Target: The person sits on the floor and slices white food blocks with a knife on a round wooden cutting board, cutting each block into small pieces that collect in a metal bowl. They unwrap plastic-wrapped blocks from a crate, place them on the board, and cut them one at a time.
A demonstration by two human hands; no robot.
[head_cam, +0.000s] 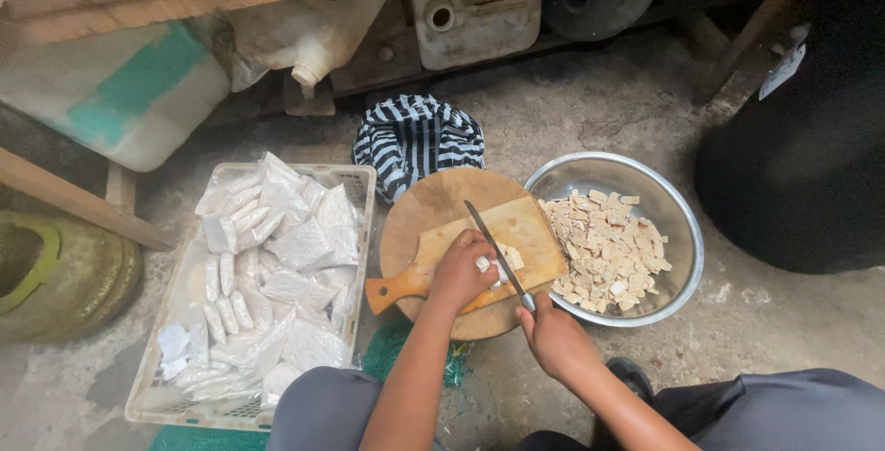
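block: pale block (505,261) is lying on the cutting board, under the left fingertips, blade touching its right side
left hand: left hand (464,269) is curling closed over the block, pinning it down; part of the block is hidden beneath it
right hand: right hand (551,329) is gripping the knife handle, fist closed, near the bowl's front rim
knife: knife (496,249) is slanting up and away from the right hand, tip pointing to the board's far edge
cutting board: rectangular wooden cutting board (526,227) with an orange handle is sitting on top of a round wooden slab (426,207)
bowl: metal bowl (671,214) is standing just right of the board, touching the slab's edge, holding a heap of pale cut cubes (606,250)
crate: white plastic crate (361,180) is sitting left of the slab, filled with clear-wrapped white packets (277,262)
cloth: striped black-and-white cloth (417,137) is bunching behind the slab
floor: bare concrete floor (590,105); green net (398,338) is showing under the slab's front
knees: grey trousers (324,407) are framing the bottom edge
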